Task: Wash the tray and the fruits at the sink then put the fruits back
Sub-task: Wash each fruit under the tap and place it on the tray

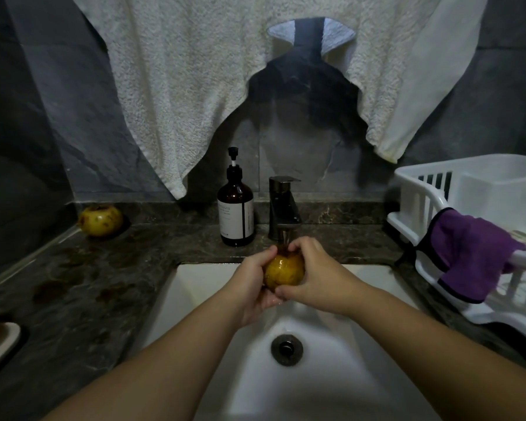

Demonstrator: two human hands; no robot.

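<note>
The dark stone counter (110, 268) wraps the white sink (331, 375), whose basin lies open down to the drain (287, 349). A white rack (438, 189) crowds the right edge. Under the tap (283, 208), left hand (252, 287) and right hand (313, 275) both grip 1 wet yellow fruit (284, 270). Another fruit (100, 220) sits at the counter's back left corner.

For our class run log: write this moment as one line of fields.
step: rinsing fruit | left hand: grips fruit | right hand: grips fruit | place: under faucet, over sink | waiting: second fruit on counter
</note>
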